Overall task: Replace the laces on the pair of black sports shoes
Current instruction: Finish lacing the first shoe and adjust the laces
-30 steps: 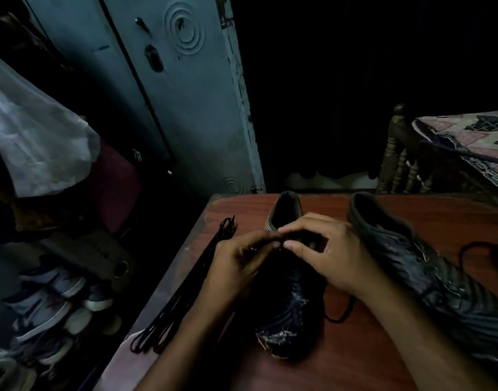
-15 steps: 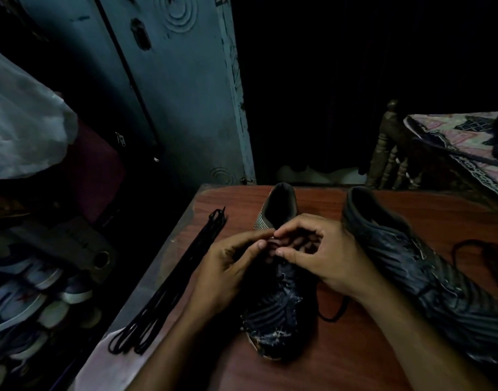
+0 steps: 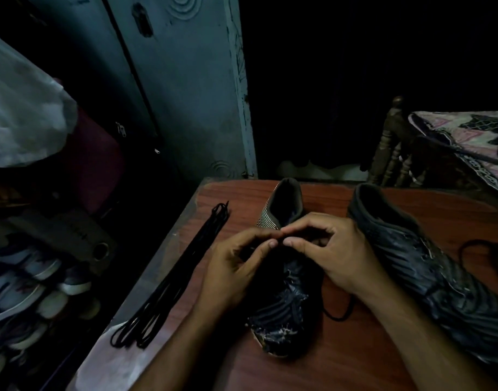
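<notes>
At mid-frame, something small and dark, too dim to be told, is pinched between curled fingertips of the left hand and right hand, over the throat of a black, ribbed shoe. A second shoe is laid at right. Loose black laces are stretched along the reddish wood-grain surface at left.
</notes>
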Action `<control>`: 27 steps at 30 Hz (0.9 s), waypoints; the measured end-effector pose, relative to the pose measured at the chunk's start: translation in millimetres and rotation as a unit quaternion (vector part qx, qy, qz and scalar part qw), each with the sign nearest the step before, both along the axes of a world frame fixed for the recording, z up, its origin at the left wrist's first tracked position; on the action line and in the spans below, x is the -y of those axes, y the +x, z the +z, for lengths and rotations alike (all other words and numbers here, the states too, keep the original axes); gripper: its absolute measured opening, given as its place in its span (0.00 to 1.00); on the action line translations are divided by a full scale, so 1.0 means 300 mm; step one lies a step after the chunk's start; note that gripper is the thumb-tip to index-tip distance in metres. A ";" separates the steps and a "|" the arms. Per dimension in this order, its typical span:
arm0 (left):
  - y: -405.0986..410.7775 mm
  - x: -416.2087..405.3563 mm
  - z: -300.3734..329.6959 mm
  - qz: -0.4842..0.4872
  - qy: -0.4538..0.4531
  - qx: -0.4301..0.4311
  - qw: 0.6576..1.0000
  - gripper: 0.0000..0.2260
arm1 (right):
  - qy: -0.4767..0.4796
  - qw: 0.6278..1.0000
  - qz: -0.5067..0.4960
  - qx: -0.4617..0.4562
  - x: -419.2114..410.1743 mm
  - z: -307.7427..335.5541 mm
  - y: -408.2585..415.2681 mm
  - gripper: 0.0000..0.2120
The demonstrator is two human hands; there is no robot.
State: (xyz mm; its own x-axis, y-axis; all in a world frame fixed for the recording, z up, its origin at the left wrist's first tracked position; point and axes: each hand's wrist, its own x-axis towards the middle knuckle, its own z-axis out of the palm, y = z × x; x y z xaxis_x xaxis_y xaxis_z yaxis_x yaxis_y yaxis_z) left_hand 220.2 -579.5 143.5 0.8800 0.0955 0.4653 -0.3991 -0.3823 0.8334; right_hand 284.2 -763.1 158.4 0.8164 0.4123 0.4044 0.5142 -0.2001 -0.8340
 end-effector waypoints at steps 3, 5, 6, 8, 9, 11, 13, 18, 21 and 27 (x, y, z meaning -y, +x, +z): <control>-0.003 0.003 0.007 -0.015 -0.032 -0.010 0.999 0.09 | -0.002 1.000 -0.008 0.012 -0.003 -0.008 0.007 0.08; 0.005 -0.015 0.012 0.019 0.022 0.018 0.999 0.09 | 0.003 1.000 -0.012 0.015 -0.008 -0.013 0.007 0.08; 0.018 -0.035 0.015 0.040 0.082 0.036 0.995 0.11 | 0.004 1.000 -0.019 0.016 -0.011 -0.014 0.005 0.08; 0.076 -0.075 0.028 0.027 0.217 0.054 0.974 0.21 | -0.002 0.999 -0.049 0.020 -0.011 -0.017 0.006 0.06; 0.108 -0.093 0.031 -0.001 0.283 0.056 0.958 0.25 | -0.007 0.998 -0.061 0.019 -0.010 -0.022 0.007 0.05; 0.150 -0.109 0.026 -0.040 0.377 0.055 0.924 0.24 | -0.016 0.997 -0.071 0.021 -0.010 -0.031 0.005 0.04; 0.156 -0.116 0.008 -0.037 0.387 0.061 0.919 0.18 | -0.025 0.997 -0.073 0.029 -0.016 -0.034 -0.001 0.05; 0.131 -0.134 -0.004 -0.053 0.269 0.048 0.960 0.10 | -0.029 0.993 -0.101 0.051 -0.014 -0.043 0.004 0.07; 0.132 -0.133 -0.005 -0.056 0.243 0.047 0.967 0.10 | -0.028 0.994 -0.099 0.045 -0.016 -0.039 -0.011 0.09; 0.134 -0.122 -0.011 -0.074 0.213 0.057 0.973 0.09 | -0.090 0.990 -0.081 0.066 -0.018 -0.024 -0.008 0.08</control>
